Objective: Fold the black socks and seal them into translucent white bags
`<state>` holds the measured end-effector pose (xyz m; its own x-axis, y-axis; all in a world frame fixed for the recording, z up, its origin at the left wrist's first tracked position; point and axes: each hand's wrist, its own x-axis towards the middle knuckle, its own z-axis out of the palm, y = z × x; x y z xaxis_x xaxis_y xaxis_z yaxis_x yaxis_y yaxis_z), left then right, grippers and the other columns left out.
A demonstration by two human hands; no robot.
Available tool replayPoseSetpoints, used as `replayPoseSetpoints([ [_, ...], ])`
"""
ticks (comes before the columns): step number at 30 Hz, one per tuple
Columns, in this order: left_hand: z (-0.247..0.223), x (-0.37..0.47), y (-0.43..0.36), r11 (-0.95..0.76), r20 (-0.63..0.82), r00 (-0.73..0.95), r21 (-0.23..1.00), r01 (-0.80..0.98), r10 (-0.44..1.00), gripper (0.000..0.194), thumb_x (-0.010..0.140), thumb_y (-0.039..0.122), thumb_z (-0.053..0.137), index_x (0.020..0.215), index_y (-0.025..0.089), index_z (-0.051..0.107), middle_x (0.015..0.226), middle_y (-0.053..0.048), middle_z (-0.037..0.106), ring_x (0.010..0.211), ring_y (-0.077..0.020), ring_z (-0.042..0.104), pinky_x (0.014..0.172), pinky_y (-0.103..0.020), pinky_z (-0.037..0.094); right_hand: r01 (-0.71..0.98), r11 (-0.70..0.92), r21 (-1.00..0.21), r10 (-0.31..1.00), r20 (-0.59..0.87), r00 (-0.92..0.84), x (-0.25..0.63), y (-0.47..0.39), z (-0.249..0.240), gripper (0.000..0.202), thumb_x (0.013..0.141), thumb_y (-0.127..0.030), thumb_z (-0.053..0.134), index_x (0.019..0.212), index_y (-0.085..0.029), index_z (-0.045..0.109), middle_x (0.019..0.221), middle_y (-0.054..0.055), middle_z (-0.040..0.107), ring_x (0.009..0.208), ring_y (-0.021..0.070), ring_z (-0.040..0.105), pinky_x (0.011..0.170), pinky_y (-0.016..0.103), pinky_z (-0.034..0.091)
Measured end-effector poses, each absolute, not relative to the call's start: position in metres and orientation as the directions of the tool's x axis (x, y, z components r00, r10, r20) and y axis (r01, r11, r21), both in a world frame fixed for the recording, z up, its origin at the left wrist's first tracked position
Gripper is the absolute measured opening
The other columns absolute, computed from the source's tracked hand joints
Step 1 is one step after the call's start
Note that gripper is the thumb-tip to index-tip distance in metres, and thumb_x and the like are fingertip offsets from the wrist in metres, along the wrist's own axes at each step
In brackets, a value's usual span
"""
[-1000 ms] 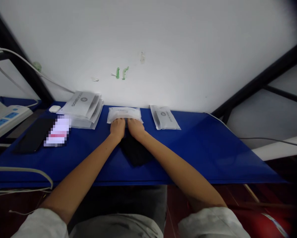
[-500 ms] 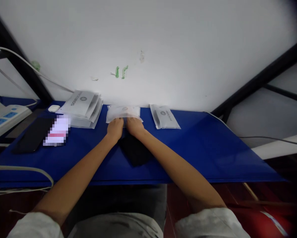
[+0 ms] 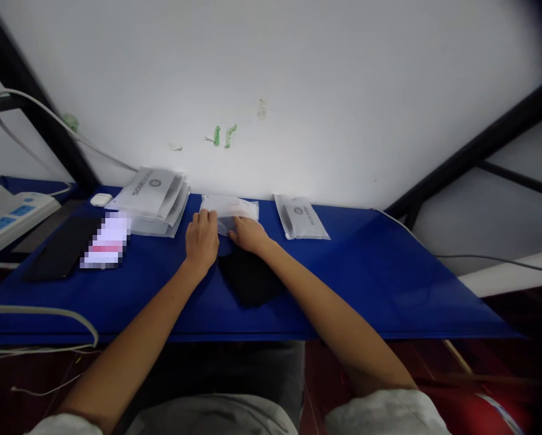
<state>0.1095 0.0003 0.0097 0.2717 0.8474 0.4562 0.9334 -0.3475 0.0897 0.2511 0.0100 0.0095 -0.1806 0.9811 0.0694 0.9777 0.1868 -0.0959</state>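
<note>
A frosted plastic zip bag (image 3: pixel 229 208) lies on the blue table near the wall, in front of me. My left hand (image 3: pixel 201 240) is at the bag's left front corner, its fingers curled over and closed on the edge. My right hand (image 3: pixel 249 234) is at the front right edge, fingers bent against the plastic and thumb toward the left. Its fingertips are partly hidden, and I cannot tell whether they are inside the bag. Just below the right hand lies a folded black cloth item (image 3: pixel 250 277), partly covered by the right forearm.
Left of the bag is a stack of printed frosted bags (image 3: pixel 155 196); one more printed bag (image 3: pixel 303 219) lies right. Farther left are a lit phone (image 3: pixel 106 240), a dark phone (image 3: pixel 64 248), a white earbud case (image 3: pixel 101 199) and a power strip (image 3: pixel 17 217). A wall (image 3: pixel 325 109) stands behind.
My left hand has moved left and slightly toward me, apart from the right hand. The bag has shifted and flattened a little. My right hand stays near its front right edge.
</note>
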Motion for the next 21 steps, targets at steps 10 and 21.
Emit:
replayPoseSetpoints([
  [10,0.006,0.094,0.007,-0.358,0.451,0.279,0.097,0.929,0.848,0.029,0.092,0.017,0.035,0.097,0.017,0.063,0.096,-0.012,0.062,0.098,-0.0281,0.053,0.077,-0.038,0.044,0.938,0.303,-0.165,0.952,0.084,-0.293,0.257,-0.001,0.017,0.050,0.088,-0.023,0.053,0.136,-0.012,0.043,0.133,0.016,0.056,0.120,0.0233,0.055,0.098,0.035,0.044],
  [21,0.013,0.089,0.003,-0.346,0.483,0.233,0.158,0.925,0.844,0.030,0.093,0.020,0.036,0.097,0.017,0.066,0.096,-0.011,0.064,0.095,-0.0267,0.056,0.076,-0.038,0.044,0.862,0.461,-0.212,0.887,0.081,-0.454,0.279,-0.125,0.045,0.061,0.080,-0.047,0.065,0.133,-0.020,0.052,0.142,0.014,0.048,0.132,0.0288,0.043,0.108,0.051,0.035],
])
